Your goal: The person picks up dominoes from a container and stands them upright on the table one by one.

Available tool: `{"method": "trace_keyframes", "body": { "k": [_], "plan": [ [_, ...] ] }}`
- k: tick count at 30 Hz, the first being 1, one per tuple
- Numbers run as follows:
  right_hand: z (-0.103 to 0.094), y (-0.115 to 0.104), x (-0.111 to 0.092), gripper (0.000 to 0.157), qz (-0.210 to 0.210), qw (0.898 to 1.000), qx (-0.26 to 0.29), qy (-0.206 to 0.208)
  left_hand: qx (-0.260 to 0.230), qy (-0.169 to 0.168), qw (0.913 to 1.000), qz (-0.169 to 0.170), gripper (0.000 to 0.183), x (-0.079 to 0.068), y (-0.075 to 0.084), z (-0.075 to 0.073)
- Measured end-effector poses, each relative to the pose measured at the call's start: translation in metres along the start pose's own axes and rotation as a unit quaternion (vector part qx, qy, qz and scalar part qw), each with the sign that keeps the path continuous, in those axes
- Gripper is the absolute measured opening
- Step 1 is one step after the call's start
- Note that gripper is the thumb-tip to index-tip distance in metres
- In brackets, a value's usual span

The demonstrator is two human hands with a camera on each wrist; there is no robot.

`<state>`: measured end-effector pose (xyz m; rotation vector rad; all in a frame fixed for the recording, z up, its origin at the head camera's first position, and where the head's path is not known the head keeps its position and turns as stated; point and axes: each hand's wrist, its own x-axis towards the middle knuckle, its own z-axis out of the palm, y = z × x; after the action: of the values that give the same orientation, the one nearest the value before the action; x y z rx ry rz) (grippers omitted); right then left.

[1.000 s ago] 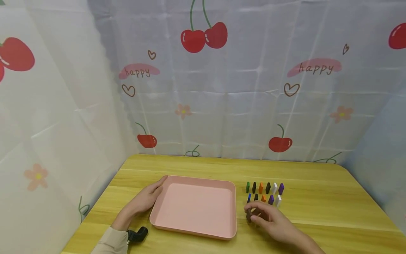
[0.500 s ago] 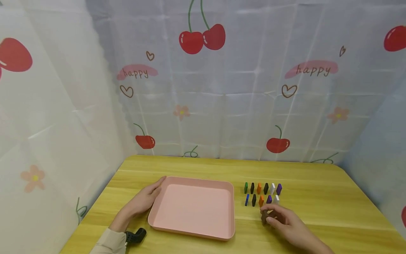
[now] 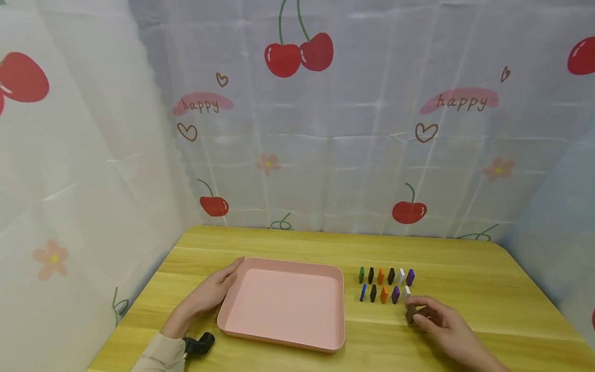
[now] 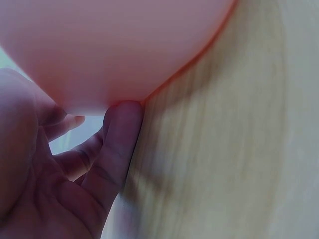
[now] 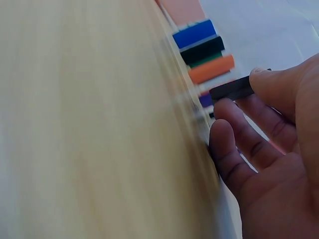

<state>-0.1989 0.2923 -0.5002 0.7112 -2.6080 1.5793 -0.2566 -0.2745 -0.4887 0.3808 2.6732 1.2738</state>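
My left hand rests along the left side of the pink tray. In the left wrist view, the fingers touch the tray's outer wall. Between thumb and fingertips, my right hand pinches a dark domino block, upright near the tabletop, at the right end of the front row. Whether it touches the table cannot be told. The right wrist view has the same dark block under the thumb. Closest to it in the head view stands a white block, partly hidden by the fingers.
Two rows of upright blocks stand right of the tray, including a green block, a blue block and a purple block. A black angled object lies by the left wrist. Printed curtains enclose the wooden table.
My right hand has carried the dark block rightward along the front row, from near the blue block to beside the white one. The left hand and tray keep their places.
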Motion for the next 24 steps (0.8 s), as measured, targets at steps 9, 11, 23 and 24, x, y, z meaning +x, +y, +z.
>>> {"method": "trace_keyframes", "body": {
  "k": [9,11,23,24],
  "plan": [
    [-0.014,0.01,-0.001,0.028,0.042,0.997,-0.04,0.045,0.008,0.002,0.9998,0.02,0.054,-0.002,0.001,0.0],
    [-0.016,0.012,0.002,0.028,0.046,0.997,-0.046,0.048,0.009,0.002,0.9997,0.021,0.054,-0.002,0.0,0.0],
    [-0.019,0.022,0.016,0.031,0.06,0.995,-0.045,0.065,0.019,0.003,0.9997,0.012,0.054,0.0,-0.001,0.001],
    [-0.019,0.023,0.017,0.031,0.066,0.995,-0.046,0.064,0.018,0.004,0.9998,0.01,0.054,0.0,0.0,0.0]
  ]
}}
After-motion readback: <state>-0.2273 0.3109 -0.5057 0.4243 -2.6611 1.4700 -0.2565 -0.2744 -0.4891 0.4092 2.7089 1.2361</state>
